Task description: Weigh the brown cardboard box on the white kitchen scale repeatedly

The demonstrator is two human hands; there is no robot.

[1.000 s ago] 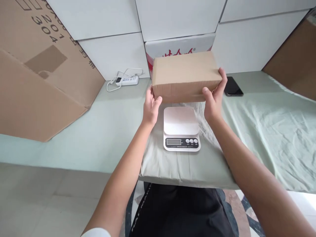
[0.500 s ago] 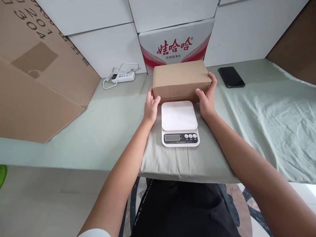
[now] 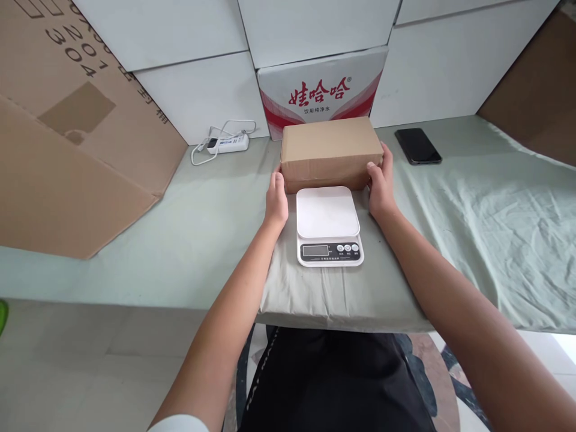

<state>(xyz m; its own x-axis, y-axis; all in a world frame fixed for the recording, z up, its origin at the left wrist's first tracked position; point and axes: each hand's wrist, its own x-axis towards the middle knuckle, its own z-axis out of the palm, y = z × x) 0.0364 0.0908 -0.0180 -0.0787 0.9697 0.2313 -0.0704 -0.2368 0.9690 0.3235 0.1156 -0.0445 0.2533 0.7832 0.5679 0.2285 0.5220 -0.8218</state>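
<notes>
Cardboard box (image 3: 332,153) sits at upper centre of the frame, resting on the green cloth (image 3: 472,228) just behind the kitchen scale (image 3: 329,226). Compared with one second ago, the box has come down from a raised position above the scale platform and moved back toward the printed carton (image 3: 321,90); half a second ago it was already low and close to its present place. The scale platform is therefore bare, and the box appears set down, not weighed at this moment.

Left hand (image 3: 276,201) presses the box's left end, fingers curved loosely against the lower corner. Right hand (image 3: 381,186) clasps the right end, thumb on the near face and fingers wrapped round the side. Both hands remain in contact, so release is not complete.

Elsewhere, a phone (image 3: 417,146) lies at upper right, a power strip (image 3: 227,143) at upper left, and a large flattened carton (image 3: 67,138) leans at far left. The view has shifted only slightly.
</notes>
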